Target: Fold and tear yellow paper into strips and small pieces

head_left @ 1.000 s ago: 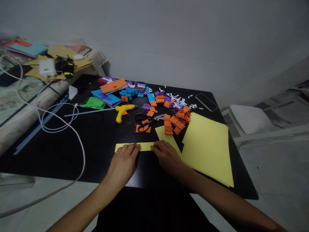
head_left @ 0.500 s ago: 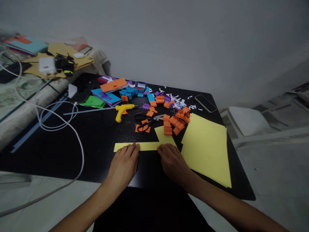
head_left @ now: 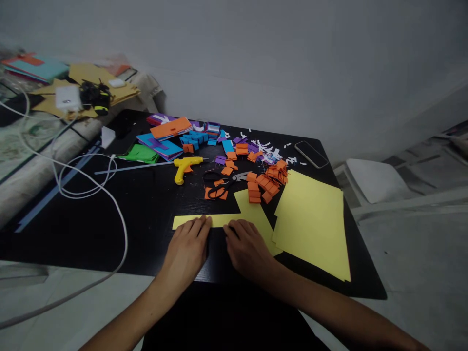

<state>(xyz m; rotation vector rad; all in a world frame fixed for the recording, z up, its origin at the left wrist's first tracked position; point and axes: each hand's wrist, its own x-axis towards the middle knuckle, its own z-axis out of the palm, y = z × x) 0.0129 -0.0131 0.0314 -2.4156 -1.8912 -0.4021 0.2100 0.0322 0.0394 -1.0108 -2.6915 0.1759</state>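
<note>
A long yellow paper strip (head_left: 221,221) lies crosswise near the table's front edge. My left hand (head_left: 189,246) grips its lower edge left of the middle, fingers bent and close together. Farther right, my right hand (head_left: 249,249) is closed at the strip's lower edge, fingertips on the paper; the thumbs are mostly hidden. Under and beyond the right hand rests another yellow paper piece (head_left: 252,210), slanting across the strip's right end. Black-handled scissors (head_left: 224,185) lie just beyond the strip, among orange folded paper pieces (head_left: 253,192).
A yellow glue gun (head_left: 182,168) lies left of the scissors. Yellow sheets (head_left: 314,219) are stacked at the right, below a phone (head_left: 311,154). Coloured paper packets (head_left: 171,128) and white scraps (head_left: 268,152) cover the back. A white cable (head_left: 122,219) loops down the left side.
My right hand has slid left along the strip, closer to my left hand, uncovering more of the slanted yellow piece. My left hand stays in place.
</note>
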